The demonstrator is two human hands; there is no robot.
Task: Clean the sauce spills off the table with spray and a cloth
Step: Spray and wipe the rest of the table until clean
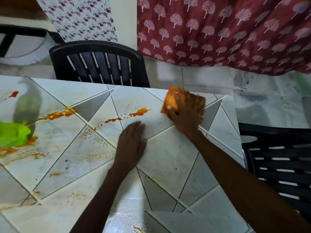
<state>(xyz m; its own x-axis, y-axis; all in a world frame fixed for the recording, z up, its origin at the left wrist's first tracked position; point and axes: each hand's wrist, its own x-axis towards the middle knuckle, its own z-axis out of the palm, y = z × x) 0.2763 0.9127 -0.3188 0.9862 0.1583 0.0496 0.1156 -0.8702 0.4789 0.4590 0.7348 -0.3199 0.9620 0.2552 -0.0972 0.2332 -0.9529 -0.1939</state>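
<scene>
Recorder: Surface and surroundings?

Inspector: Table [168, 157] with a pale tile pattern crossed by dark lines. Beyond it hang a maroon curtain [218, 31] printed with trees and a floral cloth [80, 17], above a tiled floor [262, 98].

Recorder: Hands?

Inspector: Left hand [131, 145] lies flat on the table near its middle, fingers straight and together, holding nothing. Right hand [185, 113] is laid on top of the cloth [173, 98] with fingers spread, pressing it to the table close to the far edge. The hand is motion-blurred, so finer detail of the hold cannot be told.

Recorder: Counts?

Inspector: One cloth, orange. Sauce [139, 112]: at least four thick orange-red patches. One streak is just left of the cloth, one further left, a small spot is at the far left, and a smear touches the green object. Thin dried smears lie around and nearer the camera. Two black slatted chairs: the far chair [99, 63] and the side chair [277, 165].

Recorder: Spray?

Inspector: One bright green object [11, 135] sits at the table's left edge, well apart from both hands. It is too blurred to confirm as the spray or to read any label.
</scene>
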